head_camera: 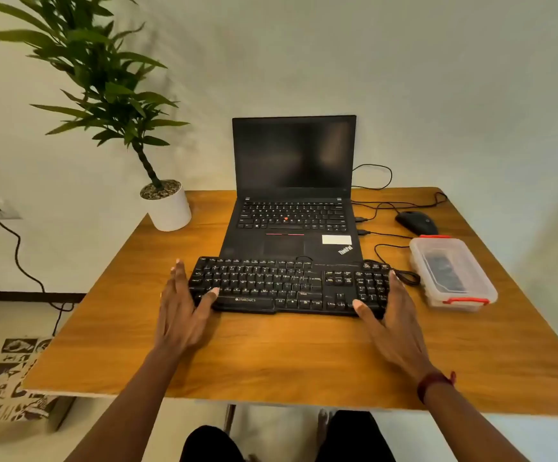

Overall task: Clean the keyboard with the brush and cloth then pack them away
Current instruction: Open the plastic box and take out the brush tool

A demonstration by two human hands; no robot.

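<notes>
Lower centre of the frame: wooden table (271, 358), with a bare stretch of top between the person and the work.

1. Left hand (179, 305): fingers straight, laid along the left end of the keyboard (287, 285), thumb resting on the lowest key row. Grips nothing.
2. Right hand (392, 315): fingers straight along the right end by the number pad, thumb at the front edge. Grips nothing. Red thread band (434, 383) at the wrist.
3. Keyboard: black, flat on the table at mid-frame, bracketed by both hands. Rear edge meets the laptop's front lip; touching or overlapping, cannot tell. Its cable (407, 278) loops off the right end.
   - Step, as judged: squaring or drawing the keyboard toward the near edge before cleaning.
   - Even pressure from both palms should keep it sliding straight.
   - The cable loop needs slack.
4. Plastic box (454, 261): clear, red clips, lid on, just right of the keyboard.
   - Holds a dark object, possibly brush or cloth; not identifiable.
   - Neither tool lies in open view, so the box likely wants opening first.
5. Laptop (291, 195): open, screen dark, directly behind the keyboard; limits room rearward.
6. Mouse (416, 221): behind the box, leads trailing across the upper right of the table; a snag risk.
7. Potted plant (167, 208): far left corner, well apart.
</notes>
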